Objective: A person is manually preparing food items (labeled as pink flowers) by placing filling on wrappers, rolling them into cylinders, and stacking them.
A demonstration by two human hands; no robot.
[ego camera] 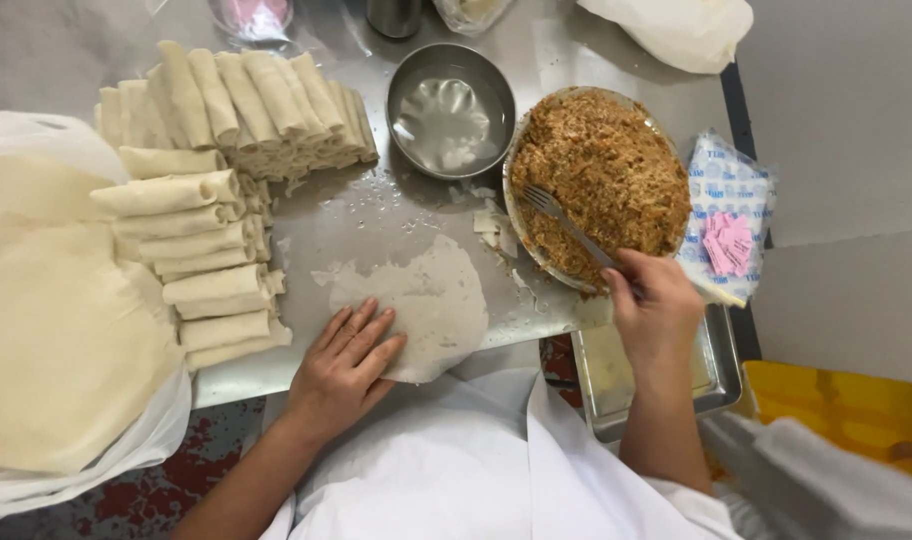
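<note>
My left hand point(344, 365) lies flat, fingers spread, on the near edge of a thin round wrapper point(431, 300) spread on the metal table point(356, 215). My right hand point(654, 305) grips the handle of a fork point(566, 222) whose tines rest in a brown minced filling heaped in a wide bowl point(516, 215). The filling point(606, 175) fills most of that bowl.
Several rolled spring rolls point(238, 105) are stacked at the back left, with more point(198, 255) in a column beside my left hand. A pile of flat wrappers point(56, 330) sits on plastic at far left. A steel bowl of liquid point(449, 115), a metal tray point(721, 375) and a printed packet point(731, 215) are nearby.
</note>
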